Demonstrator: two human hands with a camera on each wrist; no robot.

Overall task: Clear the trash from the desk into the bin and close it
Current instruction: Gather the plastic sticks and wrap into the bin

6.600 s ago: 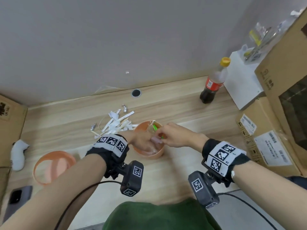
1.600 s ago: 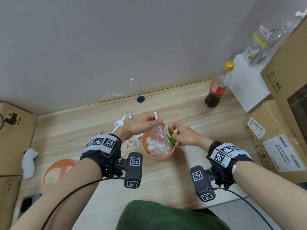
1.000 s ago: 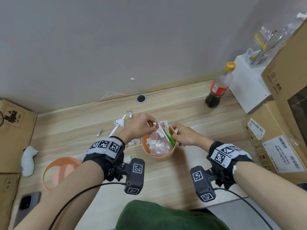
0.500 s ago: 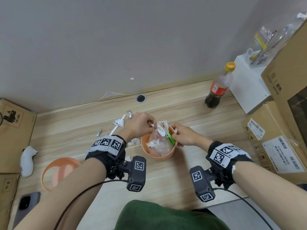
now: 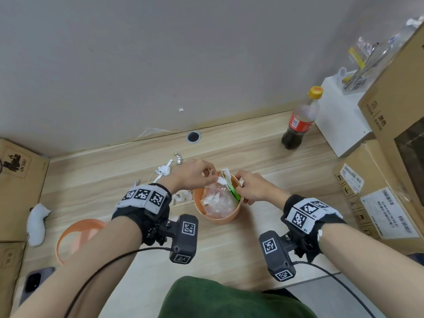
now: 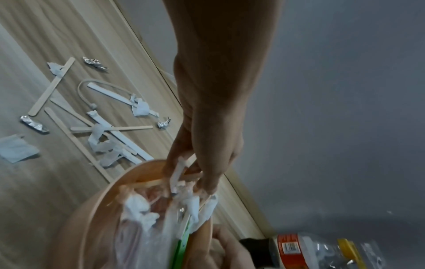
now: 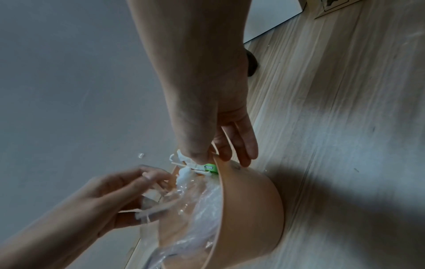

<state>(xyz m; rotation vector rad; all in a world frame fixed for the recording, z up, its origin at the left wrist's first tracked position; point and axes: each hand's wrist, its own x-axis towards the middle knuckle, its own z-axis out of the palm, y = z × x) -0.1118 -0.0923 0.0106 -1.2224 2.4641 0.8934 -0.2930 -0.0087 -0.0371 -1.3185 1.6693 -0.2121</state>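
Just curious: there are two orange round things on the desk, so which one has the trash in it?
The orange bin between both hands; the orange ring lies apart at left.

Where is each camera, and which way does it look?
Head: on the person's head, looking down at the wooden desk; shows both forearms, left hand and right hand at the round orange plastic bin.
Left wrist: looks along the left hand to the bin and paper scraps.
Right wrist: looks along the right hand gripping the bin rim.
Shared: all three show the bin and both hands.
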